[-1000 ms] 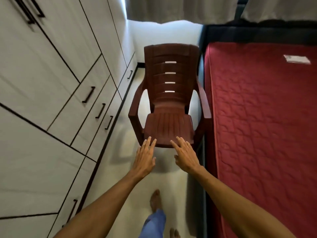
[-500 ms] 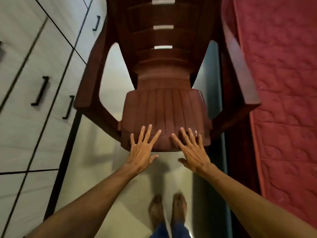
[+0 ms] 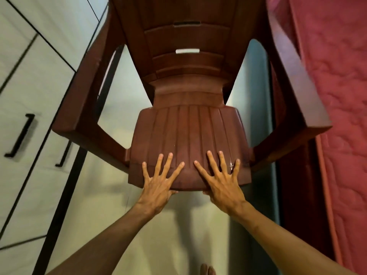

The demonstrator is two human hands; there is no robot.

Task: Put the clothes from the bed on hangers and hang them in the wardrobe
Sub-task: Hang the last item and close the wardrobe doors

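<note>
Home bedroom. Bed (image 3: 294, 195) along right edge: red quilted mattress (image 3: 341, 116) on dark frame. Built-in wardrobe (image 3: 29, 86) down left side: pale panel doors and drawers, black bar handles (image 3: 19, 135). Brown moulded plastic armchair (image 3: 188, 135) in narrow aisle between wardrobe and bed. Pale smooth floor (image 3: 168, 225), bare toes (image 3: 206, 269) at bottom edge. Dim indoor light, household furniture only.

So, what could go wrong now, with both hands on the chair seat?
The left hand and right hand hold only the front edge of the chair, fingers flat, thumbs under; it may slip or tip.
The chair is in a tight gap between wardrobe and bed; an armrest may knock a handle.
A bare foot is close by; a chair leg could land on it.
</note>
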